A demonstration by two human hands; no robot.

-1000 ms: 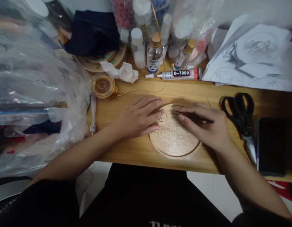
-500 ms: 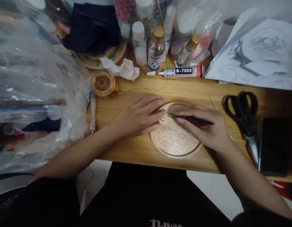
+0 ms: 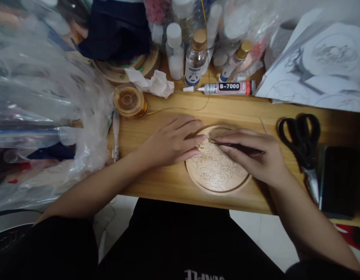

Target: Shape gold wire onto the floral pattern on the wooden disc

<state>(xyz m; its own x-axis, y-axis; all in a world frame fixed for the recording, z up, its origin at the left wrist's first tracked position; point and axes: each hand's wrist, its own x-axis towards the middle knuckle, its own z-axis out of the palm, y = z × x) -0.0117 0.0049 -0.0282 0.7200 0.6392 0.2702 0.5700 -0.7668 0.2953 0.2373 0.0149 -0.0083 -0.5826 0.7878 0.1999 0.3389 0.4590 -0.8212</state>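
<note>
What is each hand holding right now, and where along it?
The right hand pinches dark tweezers along the shaft, tips free over the round carved wooden disc. The left hand holds nothing; it lies flat on the disc's edge.

Dim, warm, underexposed overall; light falls from the top, brightest on the paper sheets [image 3: 320, 66]. Plastic bags [image 3: 42, 116] show soft glare and blur. Edges stretched, corners soft.

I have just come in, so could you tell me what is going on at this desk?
A person works on a round wooden disc with a flower pattern. The left hand lies flat at the disc's left edge. The right hand holds dark tweezers, tip on the pattern by a small gold piece. A wire spool, glue tube and scissors lie nearby.
</note>
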